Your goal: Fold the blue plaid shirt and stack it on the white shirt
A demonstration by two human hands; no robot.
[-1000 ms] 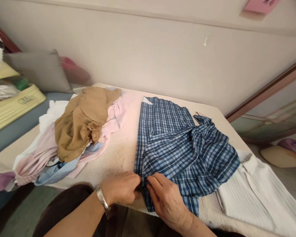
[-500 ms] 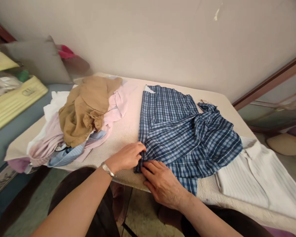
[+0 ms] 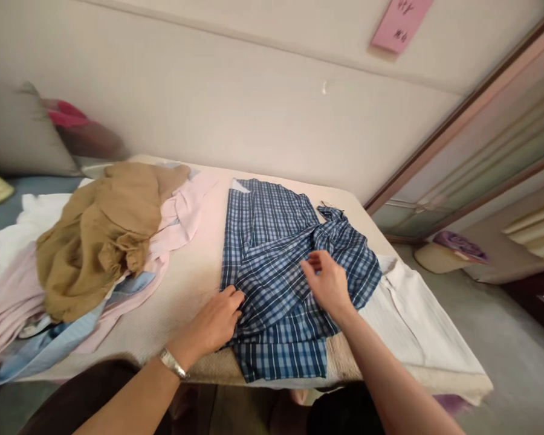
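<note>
A blue plaid shirt lies rumpled on the table, its near hem hanging over the front edge. My left hand, with a metal bracelet at the wrist, pinches the shirt's left edge near the front. My right hand hovers over the bunched middle of the shirt, fingers spread and slightly curled, holding nothing that I can see.
A heap of clothes lies at the left: a tan garment on top of pink cloth and light blue cloth. A white ribbed garment lies at the right. A grey pillow leans behind, sliding door at right.
My right hand has lifted from the shirt's near edge and moved up and right over its middle. My left hand stays at the left edge. My view has swung right.
</note>
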